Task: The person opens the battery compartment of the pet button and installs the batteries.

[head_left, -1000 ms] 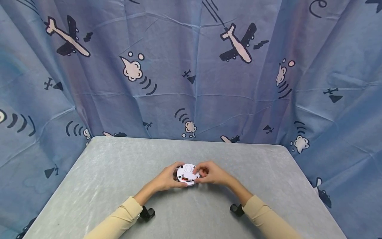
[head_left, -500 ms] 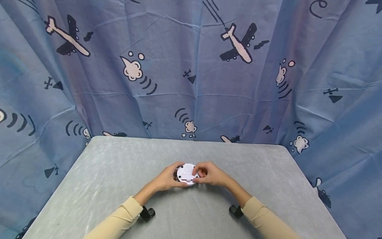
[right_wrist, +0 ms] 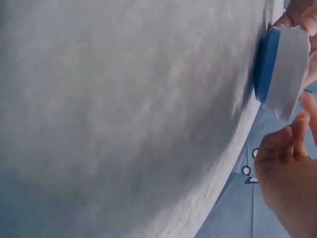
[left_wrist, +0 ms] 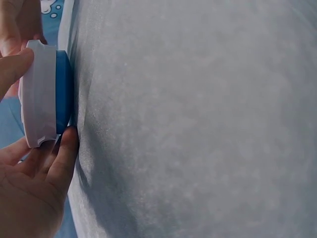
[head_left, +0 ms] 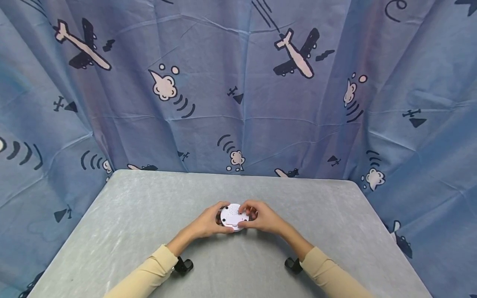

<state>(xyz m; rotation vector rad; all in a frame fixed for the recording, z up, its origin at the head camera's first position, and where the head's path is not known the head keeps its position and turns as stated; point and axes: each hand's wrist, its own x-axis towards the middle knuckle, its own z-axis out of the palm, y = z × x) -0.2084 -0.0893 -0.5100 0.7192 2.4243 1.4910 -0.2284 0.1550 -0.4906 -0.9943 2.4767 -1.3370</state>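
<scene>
My left hand grips the rim of a round white battery-powered device, which has speaker holes and small dark feet on its upturned face. A white battery cover lies over the compartment in that face, with a thin reddish line along its near edge. At the right side of this cover, my right hand pinches with thumb and forefinger. Both wrist views show the device edge-on, its blue part facing down to the table. In the right wrist view, the other fingers of my right hand are curled beside the device.
A pale grey cloth covers the table, and its far edge meets a blue curtain printed with airplanes. Dark wrist mounts sit at both sleeve cuffs.
The battery cover has come down over the compartment, hiding the red battery seen a second ago. My right fingers have shifted slightly left with it; my left hand keeps its grip.
</scene>
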